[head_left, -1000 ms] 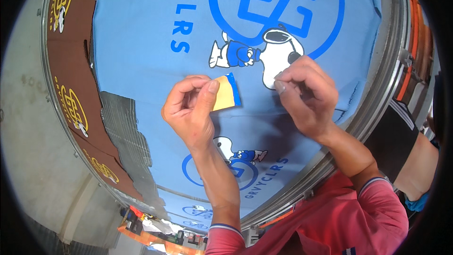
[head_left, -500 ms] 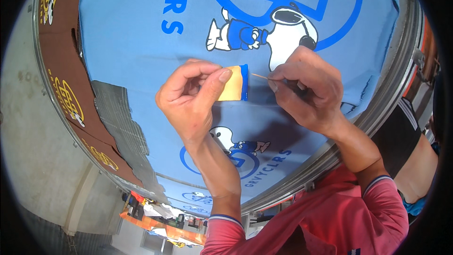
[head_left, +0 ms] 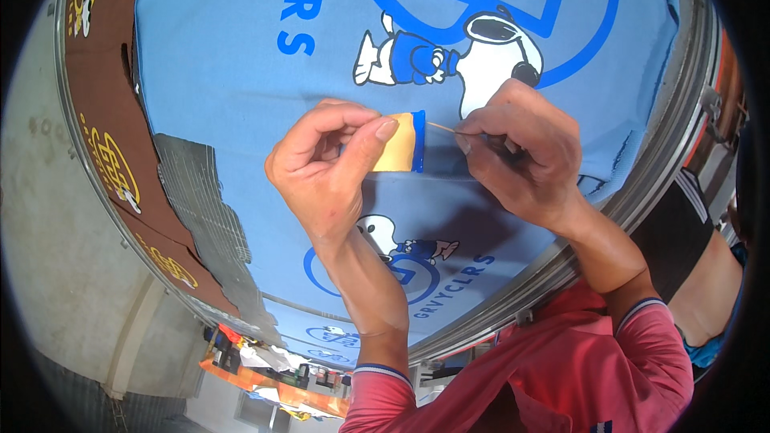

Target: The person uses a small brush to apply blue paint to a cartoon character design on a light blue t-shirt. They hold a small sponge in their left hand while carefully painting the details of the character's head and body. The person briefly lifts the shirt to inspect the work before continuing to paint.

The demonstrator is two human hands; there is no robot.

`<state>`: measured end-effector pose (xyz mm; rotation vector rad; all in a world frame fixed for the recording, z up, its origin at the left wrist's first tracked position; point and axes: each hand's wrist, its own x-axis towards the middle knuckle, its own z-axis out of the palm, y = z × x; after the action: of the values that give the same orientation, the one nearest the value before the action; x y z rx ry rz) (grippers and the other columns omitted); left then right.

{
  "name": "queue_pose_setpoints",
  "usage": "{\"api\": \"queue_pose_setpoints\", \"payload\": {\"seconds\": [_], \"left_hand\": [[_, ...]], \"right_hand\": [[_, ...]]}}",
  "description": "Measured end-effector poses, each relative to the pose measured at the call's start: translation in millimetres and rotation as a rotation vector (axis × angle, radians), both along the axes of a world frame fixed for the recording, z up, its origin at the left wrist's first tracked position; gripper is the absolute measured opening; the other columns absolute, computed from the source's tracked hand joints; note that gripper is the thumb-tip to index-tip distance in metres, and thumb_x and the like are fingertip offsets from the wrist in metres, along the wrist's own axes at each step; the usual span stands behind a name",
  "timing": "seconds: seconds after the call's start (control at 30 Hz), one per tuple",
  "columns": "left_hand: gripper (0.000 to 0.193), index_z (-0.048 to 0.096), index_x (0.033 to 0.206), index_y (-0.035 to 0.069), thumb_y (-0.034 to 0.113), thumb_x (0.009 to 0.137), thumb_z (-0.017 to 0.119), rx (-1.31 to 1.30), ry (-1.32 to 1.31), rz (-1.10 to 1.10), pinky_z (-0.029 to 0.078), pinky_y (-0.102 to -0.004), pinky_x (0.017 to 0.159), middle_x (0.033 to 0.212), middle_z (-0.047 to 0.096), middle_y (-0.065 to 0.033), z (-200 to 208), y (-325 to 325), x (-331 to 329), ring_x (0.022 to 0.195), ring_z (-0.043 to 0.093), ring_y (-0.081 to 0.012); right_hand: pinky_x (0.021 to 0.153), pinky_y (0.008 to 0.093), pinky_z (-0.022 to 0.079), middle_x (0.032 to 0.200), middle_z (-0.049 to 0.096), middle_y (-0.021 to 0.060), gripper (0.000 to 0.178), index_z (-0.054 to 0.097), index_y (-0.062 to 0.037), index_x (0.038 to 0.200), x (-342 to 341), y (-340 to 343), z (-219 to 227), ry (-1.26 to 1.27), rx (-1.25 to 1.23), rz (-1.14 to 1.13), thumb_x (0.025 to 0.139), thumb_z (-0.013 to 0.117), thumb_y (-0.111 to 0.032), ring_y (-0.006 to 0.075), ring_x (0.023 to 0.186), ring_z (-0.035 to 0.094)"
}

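Note:
My left hand (head_left: 333, 160) pinches a small flat yellow piece (head_left: 396, 144) between thumb and forefinger. Wet-looking blue colour coats the right edge of that piece. To its right, my right hand (head_left: 521, 148) grips a thin pale stick (head_left: 442, 127) in its fingertips. The tip of the stick points left at the blue edge, with a small gap between them. Both hands hover over light blue fabric (head_left: 233, 80) printed with a white cartoon dog (head_left: 493, 60) and dark blue shapes.
Brown fabric (head_left: 96, 88) with yellow prints runs along the left, beside a dark grey strip (head_left: 200, 184). A metal rail (head_left: 682, 112) borders the fabric on the right. Another person's leg (head_left: 698, 273) shows at the right. Cluttered orange shelving (head_left: 241, 369) stands low at the left.
The fabric and its prints sit slightly further right in the picture. Both hands keep their grips, and the gap between stick and blue edge looks a little smaller.

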<state>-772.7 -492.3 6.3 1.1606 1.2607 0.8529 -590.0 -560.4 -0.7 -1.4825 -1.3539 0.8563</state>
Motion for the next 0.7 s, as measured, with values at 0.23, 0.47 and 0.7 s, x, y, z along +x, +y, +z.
{"api": "queue_pose_setpoints", "payload": {"seconds": [0.23, 0.47, 0.7], "left_hand": [[0.015, 0.064, 0.083, -0.005, -0.011, 0.071, 0.072, 0.020, -0.134, 0.047, 0.045, -0.0205, 0.061, 0.080, 0.064, -0.0099, -7, -1, -9, 0.069, 0.057, -0.0092], [0.011, 0.062, 0.087, -0.001, 0.007, 0.083, 0.069, 0.191, -0.117, 0.281, 0.050, -0.0275, 0.070, 0.085, 0.064, -0.0126, -13, 15, -44, 0.075, 0.058, -0.0158], [0.013, 0.062, 0.090, 0.000, 0.007, 0.083, 0.070, 0.118, -0.212, 0.295, 0.052, -0.0272, 0.072, 0.087, 0.065, -0.0111, -17, 16, -52, 0.076, 0.061, -0.0147]], "right_hand": [[0.049, 0.0244, 0.036, 0.069, 0.053, 0.0049, 0.021, 0.064, -0.0020, 0.085, 7, 1, 7, 0.111, -0.032, -0.048, 0.068, 0.066, 0.010, 0.0128, 0.057, 0.049], [0.050, 0.0248, 0.039, 0.071, 0.055, 0.0062, 0.020, 0.063, -0.0020, 0.084, 13, 21, 4, -0.219, 0.118, -0.059, 0.069, 0.067, 0.010, 0.0143, 0.059, 0.052], [0.047, 0.0271, 0.041, 0.070, 0.055, 0.0062, 0.021, 0.063, -0.0030, 0.082, -3, 20, -6, -0.263, 0.134, -0.061, 0.067, 0.068, 0.010, 0.0172, 0.056, 0.054]]}}
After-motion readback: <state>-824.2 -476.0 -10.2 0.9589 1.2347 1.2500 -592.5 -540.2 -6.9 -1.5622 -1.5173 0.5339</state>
